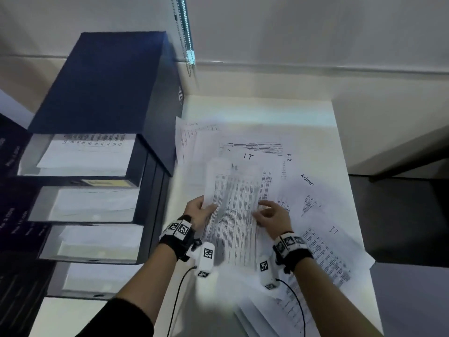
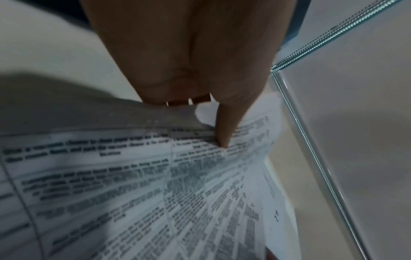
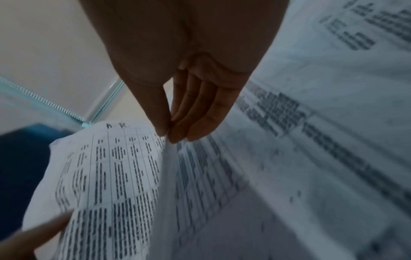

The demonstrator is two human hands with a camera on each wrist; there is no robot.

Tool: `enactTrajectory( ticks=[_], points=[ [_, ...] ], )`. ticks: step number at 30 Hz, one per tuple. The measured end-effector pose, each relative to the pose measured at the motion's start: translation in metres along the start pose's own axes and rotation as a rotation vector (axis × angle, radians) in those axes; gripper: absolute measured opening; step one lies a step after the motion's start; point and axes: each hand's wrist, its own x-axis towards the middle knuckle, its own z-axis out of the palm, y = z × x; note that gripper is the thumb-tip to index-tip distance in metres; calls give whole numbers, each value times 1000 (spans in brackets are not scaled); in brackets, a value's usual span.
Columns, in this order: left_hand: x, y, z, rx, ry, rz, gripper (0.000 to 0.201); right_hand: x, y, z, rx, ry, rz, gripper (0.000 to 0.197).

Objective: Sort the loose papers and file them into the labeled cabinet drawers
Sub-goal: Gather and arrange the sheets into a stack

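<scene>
Blind cord (image 1: 187,32) hanging; white wall (image 1: 315,32) behind.

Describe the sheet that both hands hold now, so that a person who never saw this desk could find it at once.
Start at the dark blue drawer cabinet; right of it, a white desk is covered with loose papers. The held sheet is near the desk's front edge, between the left hand and the right hand. Unlike the flat papers around it, it is lifted and densely printed in columns.
</scene>
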Motion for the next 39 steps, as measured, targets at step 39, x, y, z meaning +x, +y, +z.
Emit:
enactTrajectory(
  ticks=[39],
  points=[
    [-46, -16, 107, 756, 45, 90, 36, -71, 106, -128, 44, 498, 347, 15]
  ],
)
